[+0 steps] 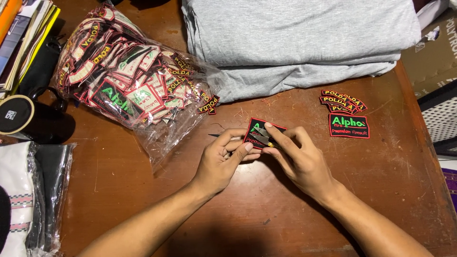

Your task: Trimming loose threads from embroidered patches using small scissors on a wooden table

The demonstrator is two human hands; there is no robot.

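My left hand (223, 159) pinches the lower left edge of a black embroidered patch (256, 127) with a red border and green lettering, held just above the brown wooden table (143, 200). My right hand (297, 159) holds small metal thread snips (263, 135) whose blades lie across the patch's face. Both hands meet at the middle of the table. To the right lie a finished rectangular patch (349, 126) and a small pile of curved black patches (342, 101) with yellow lettering.
A clear plastic bag (128, 81) stuffed with several patches lies at the upper left. Folded grey cloth (295, 43) is stacked at the back. A black mug (24, 116), books (26, 33) and bagged garments (28, 195) line the left edge. A cardboard box (435, 52) stands at right.
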